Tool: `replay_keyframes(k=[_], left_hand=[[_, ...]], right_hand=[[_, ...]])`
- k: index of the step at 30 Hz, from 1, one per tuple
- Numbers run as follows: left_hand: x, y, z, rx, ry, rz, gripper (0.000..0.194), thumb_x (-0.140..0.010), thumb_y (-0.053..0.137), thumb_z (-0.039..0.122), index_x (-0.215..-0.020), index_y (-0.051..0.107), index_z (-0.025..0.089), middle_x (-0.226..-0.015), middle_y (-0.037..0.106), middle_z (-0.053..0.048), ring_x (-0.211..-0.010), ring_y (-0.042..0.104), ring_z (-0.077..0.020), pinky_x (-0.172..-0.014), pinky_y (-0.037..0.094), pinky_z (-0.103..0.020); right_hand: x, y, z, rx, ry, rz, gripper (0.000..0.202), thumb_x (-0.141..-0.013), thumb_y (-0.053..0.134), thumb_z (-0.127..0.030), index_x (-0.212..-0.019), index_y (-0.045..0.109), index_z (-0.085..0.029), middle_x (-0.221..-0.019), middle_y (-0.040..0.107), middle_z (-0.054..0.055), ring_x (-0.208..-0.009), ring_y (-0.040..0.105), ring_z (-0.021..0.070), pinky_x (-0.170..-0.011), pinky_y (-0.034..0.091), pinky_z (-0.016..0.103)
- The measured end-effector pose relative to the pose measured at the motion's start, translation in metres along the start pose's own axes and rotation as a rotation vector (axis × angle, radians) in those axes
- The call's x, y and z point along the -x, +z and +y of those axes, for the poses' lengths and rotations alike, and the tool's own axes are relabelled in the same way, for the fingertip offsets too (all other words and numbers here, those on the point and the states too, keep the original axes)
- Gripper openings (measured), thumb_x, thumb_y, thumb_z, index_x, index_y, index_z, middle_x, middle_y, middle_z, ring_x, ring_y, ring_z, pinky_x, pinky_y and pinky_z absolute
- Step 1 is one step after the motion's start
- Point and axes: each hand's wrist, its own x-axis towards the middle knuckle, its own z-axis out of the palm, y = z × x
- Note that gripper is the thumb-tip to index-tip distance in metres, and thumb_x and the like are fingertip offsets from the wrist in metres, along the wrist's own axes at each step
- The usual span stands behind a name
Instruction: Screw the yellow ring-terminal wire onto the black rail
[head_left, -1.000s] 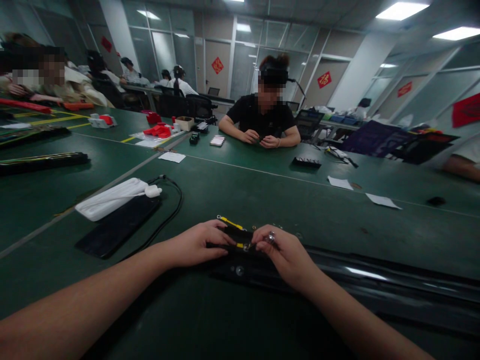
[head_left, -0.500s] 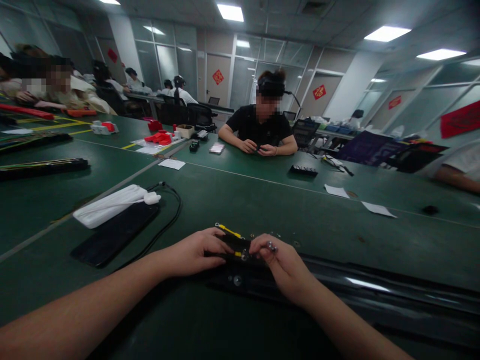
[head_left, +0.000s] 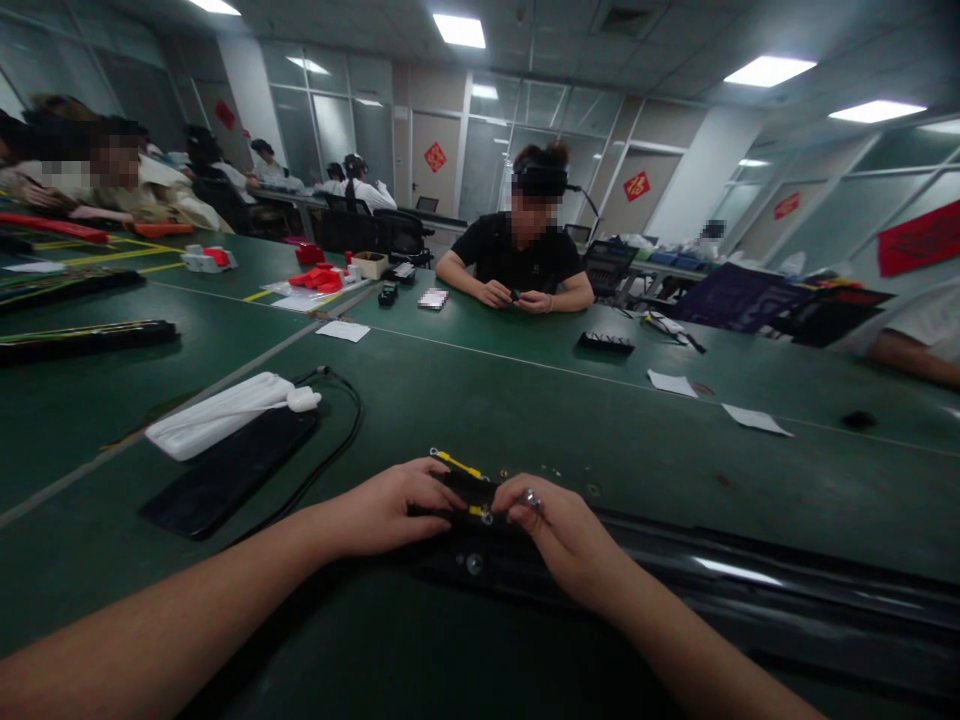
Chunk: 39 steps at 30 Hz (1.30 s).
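A long, glossy black rail-like part lies on the green table and runs off to the right. At its left end, the fingers of my left hand close around a short yellow lead with a metal ring end. Another yellow lead with ring ends lies just behind the fingers. My right hand is pinched right beside that ring end. A shiny metal piece shows at its curled fingers; what the fingertips hold is hidden. A round metal screw head sits on the black part nearer me.
To the left lie a black phone, a white power bank and a black cable. Across the table sits a person in black, handling a small dark thing. Paper slips and a black tray-like piece lie farther back.
My right hand has shifted slightly left, and the metal piece at its fingers has turned and moved left a little. The left hand has stayed put.
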Motion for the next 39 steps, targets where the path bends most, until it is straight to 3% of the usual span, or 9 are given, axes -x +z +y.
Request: replay_keyframes(k=[39], left_hand=[[-0.0019, -0.0003, 0.0037, 0.026, 0.012, 0.005, 0.025, -0.09, 0.061, 0.018, -0.112, 0.069, 0.025, -0.113, 0.07, -0.002, -0.118, 0.053, -0.0223, -0.111, 0.031, -0.04]], right_hand=[[0.0015, 0.0012, 0.0014, -0.047, -0.012, 0.049, 0.018, -0.098, 0.039, -0.02, -0.092, 0.056, -0.021, -0.09, 0.062, 0.004, -0.082, 0.058, 0.0179, -0.075, 0.044, 0.031]])
